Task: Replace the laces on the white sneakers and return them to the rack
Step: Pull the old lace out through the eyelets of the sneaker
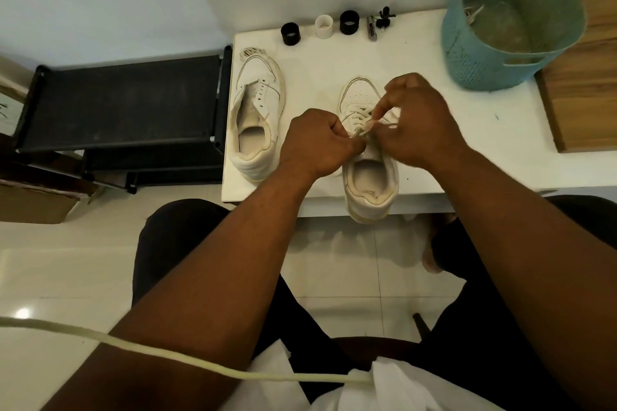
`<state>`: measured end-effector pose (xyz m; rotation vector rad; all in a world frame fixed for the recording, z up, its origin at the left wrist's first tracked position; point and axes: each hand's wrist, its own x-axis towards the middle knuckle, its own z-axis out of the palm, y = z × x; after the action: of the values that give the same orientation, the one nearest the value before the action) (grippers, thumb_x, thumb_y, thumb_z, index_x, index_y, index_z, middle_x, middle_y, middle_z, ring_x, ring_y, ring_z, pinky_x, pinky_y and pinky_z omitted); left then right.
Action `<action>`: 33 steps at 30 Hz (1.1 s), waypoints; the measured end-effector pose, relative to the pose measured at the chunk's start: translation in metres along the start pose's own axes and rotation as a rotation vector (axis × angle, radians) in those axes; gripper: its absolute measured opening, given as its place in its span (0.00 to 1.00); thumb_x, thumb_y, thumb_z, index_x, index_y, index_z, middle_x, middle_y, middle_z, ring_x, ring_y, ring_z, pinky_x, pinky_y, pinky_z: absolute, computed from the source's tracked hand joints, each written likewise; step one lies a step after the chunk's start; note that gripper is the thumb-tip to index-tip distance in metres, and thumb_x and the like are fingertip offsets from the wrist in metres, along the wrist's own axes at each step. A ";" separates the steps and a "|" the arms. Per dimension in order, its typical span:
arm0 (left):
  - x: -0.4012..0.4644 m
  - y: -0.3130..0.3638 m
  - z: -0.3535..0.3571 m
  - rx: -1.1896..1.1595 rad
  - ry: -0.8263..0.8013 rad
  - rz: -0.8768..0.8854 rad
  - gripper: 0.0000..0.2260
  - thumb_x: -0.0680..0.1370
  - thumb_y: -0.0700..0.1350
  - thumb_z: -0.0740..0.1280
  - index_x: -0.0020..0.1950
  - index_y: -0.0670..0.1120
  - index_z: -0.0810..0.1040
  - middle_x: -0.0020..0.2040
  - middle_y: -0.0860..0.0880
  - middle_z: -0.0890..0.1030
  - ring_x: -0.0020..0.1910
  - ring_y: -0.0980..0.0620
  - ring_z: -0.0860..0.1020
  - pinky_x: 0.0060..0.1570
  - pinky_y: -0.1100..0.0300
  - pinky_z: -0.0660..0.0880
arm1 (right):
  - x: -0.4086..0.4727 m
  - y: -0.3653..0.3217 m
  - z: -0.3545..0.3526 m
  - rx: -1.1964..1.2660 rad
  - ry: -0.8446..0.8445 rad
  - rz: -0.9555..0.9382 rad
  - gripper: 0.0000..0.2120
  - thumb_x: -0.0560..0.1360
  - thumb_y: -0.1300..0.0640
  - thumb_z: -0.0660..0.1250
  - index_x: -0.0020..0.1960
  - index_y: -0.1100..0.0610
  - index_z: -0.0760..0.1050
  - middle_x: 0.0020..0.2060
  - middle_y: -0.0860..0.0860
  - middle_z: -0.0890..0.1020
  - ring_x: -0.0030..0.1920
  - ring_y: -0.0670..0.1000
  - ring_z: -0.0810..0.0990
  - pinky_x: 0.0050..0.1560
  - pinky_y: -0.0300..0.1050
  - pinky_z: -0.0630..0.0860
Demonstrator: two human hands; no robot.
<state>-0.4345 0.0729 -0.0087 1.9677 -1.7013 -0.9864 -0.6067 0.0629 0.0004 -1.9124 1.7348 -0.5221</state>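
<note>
- Nearest: a pale cord [187, 359] crosses my left forearm, over my lap.
- Laced sneaker [369, 157] sits on the white table [467, 150], heel hanging over the near edge.
- My left hand [317, 143] and my right hand [420, 123] are close together over its tongue, each pinching the lace [362, 130] in curled fingers.
- Second sneaker [255, 110] lies just left of it on the table, eyelets bare, tongue open.
- Black rack [123, 103] stands to the left, against the table's side.
- Teal basket [510, 20] at the far right corner.
- Far edge: two black rings [290, 33], one white ring [324, 27], small dark tools [379, 23] I can't identify.
</note>
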 end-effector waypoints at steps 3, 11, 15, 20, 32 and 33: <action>0.000 -0.001 0.001 0.000 -0.003 0.013 0.13 0.70 0.53 0.79 0.33 0.48 0.80 0.31 0.53 0.82 0.34 0.53 0.82 0.43 0.50 0.83 | -0.005 -0.007 0.007 -0.052 -0.094 -0.034 0.05 0.71 0.54 0.77 0.46 0.51 0.84 0.69 0.49 0.72 0.66 0.50 0.74 0.59 0.40 0.70; 0.001 -0.001 0.001 -0.041 -0.017 -0.028 0.12 0.67 0.50 0.80 0.32 0.47 0.80 0.30 0.52 0.82 0.35 0.51 0.84 0.42 0.46 0.83 | 0.000 -0.002 0.001 -0.098 0.106 0.023 0.03 0.76 0.59 0.71 0.46 0.53 0.76 0.62 0.53 0.72 0.59 0.53 0.76 0.55 0.42 0.71; 0.001 -0.002 0.001 -0.053 -0.018 -0.030 0.12 0.66 0.50 0.81 0.33 0.46 0.80 0.31 0.52 0.83 0.35 0.51 0.84 0.41 0.46 0.83 | 0.002 0.002 -0.004 -0.091 0.176 0.099 0.06 0.75 0.57 0.72 0.49 0.52 0.76 0.64 0.54 0.71 0.62 0.54 0.75 0.54 0.42 0.70; 0.001 -0.002 0.001 -0.050 -0.022 -0.010 0.12 0.68 0.50 0.80 0.32 0.48 0.80 0.32 0.52 0.83 0.35 0.51 0.83 0.43 0.47 0.83 | -0.007 -0.004 0.013 -0.111 -0.089 -0.021 0.13 0.69 0.55 0.76 0.53 0.51 0.81 0.73 0.52 0.66 0.71 0.56 0.69 0.63 0.52 0.74; 0.003 -0.003 0.002 -0.086 -0.039 -0.039 0.12 0.65 0.48 0.81 0.32 0.47 0.79 0.31 0.52 0.82 0.35 0.50 0.84 0.41 0.45 0.84 | 0.007 0.015 -0.008 -0.019 0.169 0.119 0.11 0.69 0.56 0.75 0.51 0.51 0.81 0.61 0.52 0.77 0.61 0.50 0.76 0.57 0.35 0.65; 0.003 -0.003 0.002 -0.083 -0.037 -0.035 0.12 0.65 0.48 0.81 0.32 0.47 0.79 0.31 0.52 0.83 0.35 0.49 0.84 0.41 0.45 0.84 | 0.004 0.011 -0.005 -0.016 0.091 0.057 0.15 0.68 0.56 0.76 0.54 0.51 0.81 0.63 0.52 0.75 0.63 0.51 0.75 0.58 0.36 0.65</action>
<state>-0.4340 0.0709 -0.0132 1.9434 -1.6232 -1.0949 -0.6180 0.0577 -0.0020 -1.8708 1.8503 -0.5842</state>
